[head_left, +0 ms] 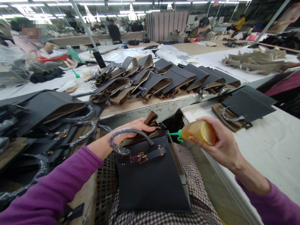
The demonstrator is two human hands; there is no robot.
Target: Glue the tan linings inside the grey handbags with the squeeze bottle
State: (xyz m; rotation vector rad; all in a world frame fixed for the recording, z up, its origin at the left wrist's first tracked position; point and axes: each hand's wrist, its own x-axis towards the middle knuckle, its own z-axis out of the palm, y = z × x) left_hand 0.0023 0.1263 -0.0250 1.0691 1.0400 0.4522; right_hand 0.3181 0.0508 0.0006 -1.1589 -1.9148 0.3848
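A black handbag (152,181) rests on my lap, over a checked cloth, its plastic-wrapped handle (117,140) standing up and a gold clasp at the front. My left hand (138,126) reaches behind the handle, fingers closed on the bag's brown lining (151,120) at the top. In my right hand (222,143) is a squeeze bottle (199,132) of amber liquid, held on its side. Its thin green nozzle points left, with the tip at the upper right corner of the bag. Whether the tip touches the bag I cannot tell.
Many black bags (44,109) lie piled at the left. A row of bag bodies (159,81) lines the bench ahead. On the white table (269,150) at the right lies another black bag (248,103). A plastic crate (106,184) stands beside my lap. Several people work farther back.
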